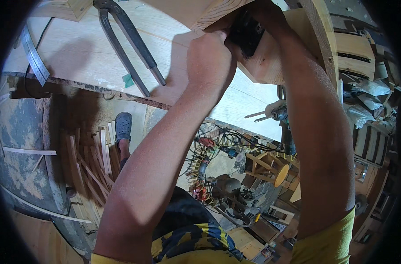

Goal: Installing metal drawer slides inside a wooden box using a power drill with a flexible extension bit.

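Wood frame [271, 59]: cut off at top; pale, grained, over the surface [169, 50], around both hands.
Right hand [264, 13]: deep in shadow; fingers' grip cannot be told.
Left hand [209, 55]: curled, fingers mostly hidden, hold unclear.
Black part [246, 35]: between hands, detail lost.
Open room: bare surface between left hand and pincers [133, 40], near edge below.
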`<action>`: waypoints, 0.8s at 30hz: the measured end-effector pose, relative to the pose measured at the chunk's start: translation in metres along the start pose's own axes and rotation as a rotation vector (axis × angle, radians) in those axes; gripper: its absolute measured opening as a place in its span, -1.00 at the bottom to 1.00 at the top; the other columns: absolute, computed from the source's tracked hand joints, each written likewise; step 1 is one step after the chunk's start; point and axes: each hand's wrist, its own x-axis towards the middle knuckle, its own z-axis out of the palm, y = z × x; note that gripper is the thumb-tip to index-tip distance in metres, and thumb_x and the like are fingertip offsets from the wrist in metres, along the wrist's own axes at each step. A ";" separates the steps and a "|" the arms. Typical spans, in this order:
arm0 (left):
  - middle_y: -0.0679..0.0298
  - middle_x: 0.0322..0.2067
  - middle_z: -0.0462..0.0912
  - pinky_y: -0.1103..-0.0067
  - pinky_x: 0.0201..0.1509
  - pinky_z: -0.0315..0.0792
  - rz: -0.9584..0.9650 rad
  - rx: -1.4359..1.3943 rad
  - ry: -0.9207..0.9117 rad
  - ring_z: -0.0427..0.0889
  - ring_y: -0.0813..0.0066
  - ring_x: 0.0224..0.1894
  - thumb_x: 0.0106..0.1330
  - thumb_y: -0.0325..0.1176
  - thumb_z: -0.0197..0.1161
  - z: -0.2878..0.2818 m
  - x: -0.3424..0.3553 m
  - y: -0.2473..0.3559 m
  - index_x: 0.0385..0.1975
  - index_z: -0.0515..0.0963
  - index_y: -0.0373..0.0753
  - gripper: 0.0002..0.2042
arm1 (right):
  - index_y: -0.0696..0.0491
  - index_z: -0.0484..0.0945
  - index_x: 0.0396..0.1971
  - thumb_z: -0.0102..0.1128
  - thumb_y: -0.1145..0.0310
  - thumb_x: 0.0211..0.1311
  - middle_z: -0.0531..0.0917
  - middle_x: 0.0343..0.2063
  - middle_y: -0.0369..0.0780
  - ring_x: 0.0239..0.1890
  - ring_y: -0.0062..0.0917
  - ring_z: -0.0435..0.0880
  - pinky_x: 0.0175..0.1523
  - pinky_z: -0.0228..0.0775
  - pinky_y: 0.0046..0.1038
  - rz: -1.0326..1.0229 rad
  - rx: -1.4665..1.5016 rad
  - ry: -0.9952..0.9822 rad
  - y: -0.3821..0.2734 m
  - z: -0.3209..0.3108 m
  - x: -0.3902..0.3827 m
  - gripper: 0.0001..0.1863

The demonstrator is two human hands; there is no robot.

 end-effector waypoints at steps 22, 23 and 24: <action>-0.14 -0.36 0.62 0.28 -0.10 0.46 -0.032 0.032 -0.013 0.62 -0.06 -0.23 0.27 -0.39 0.07 -0.003 -0.002 -0.001 -0.28 0.62 -0.38 -0.78 | 0.10 0.49 0.01 0.04 0.30 0.21 0.62 -0.10 -0.02 -0.04 -0.23 0.60 0.02 0.43 -0.28 0.324 0.354 0.046 -0.009 0.006 0.001 -0.62; -0.14 -0.36 0.62 0.28 -0.10 0.46 -0.033 0.035 -0.013 0.62 -0.06 -0.23 0.27 -0.39 0.07 -0.004 -0.003 -0.001 -0.28 0.62 -0.38 -0.78 | 0.10 0.49 0.01 0.04 0.30 0.21 0.62 -0.10 -0.02 -0.04 -0.23 0.60 0.02 0.43 -0.28 0.323 0.357 0.046 -0.008 0.008 0.002 -0.62; -0.14 -0.35 0.63 0.28 -0.09 0.46 -0.036 0.027 -0.003 0.62 -0.06 -0.23 0.27 -0.40 0.07 -0.005 -0.003 -0.001 -0.29 0.62 -0.38 -0.78 | 0.11 0.49 0.00 0.03 0.30 0.22 0.62 -0.10 -0.03 -0.04 -0.23 0.60 0.02 0.43 -0.29 0.290 0.327 0.019 -0.007 0.010 0.004 -0.63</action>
